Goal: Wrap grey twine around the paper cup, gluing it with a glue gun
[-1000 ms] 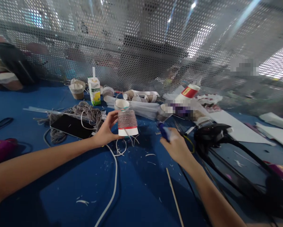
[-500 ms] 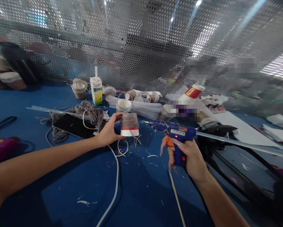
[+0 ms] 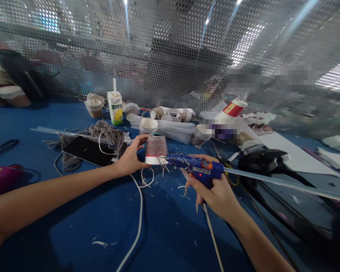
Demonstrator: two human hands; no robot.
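Note:
My left hand [image 3: 130, 156] grips a small paper cup [image 3: 156, 146] by its left side. Grey-brown cord is wound round most of the cup, leaving a white band and a red line bare at the lower end. In my right hand [image 3: 215, 192] is a blue hot glue gun [image 3: 196, 166], its red light on and a long clear glue stick [image 3: 272, 179] sticking out of the back. The nozzle lies at the cup's red line, touching it or very close. Loose cord ends hang below the cup.
A black phone [image 3: 86, 151] lies by a heap of grey cord [image 3: 109, 134]. Behind stand a juice carton [image 3: 115, 108] with a straw and several small cups. Clear glue sticks [image 3: 175, 130] lie beyond the cup. Black cables [image 3: 272, 200] and white paper [image 3: 297, 155] are at the right.
My right hand has brought the glue gun leftward, so its nozzle now meets the cup's lower part. My left hand and the cup have stayed nearly in place.

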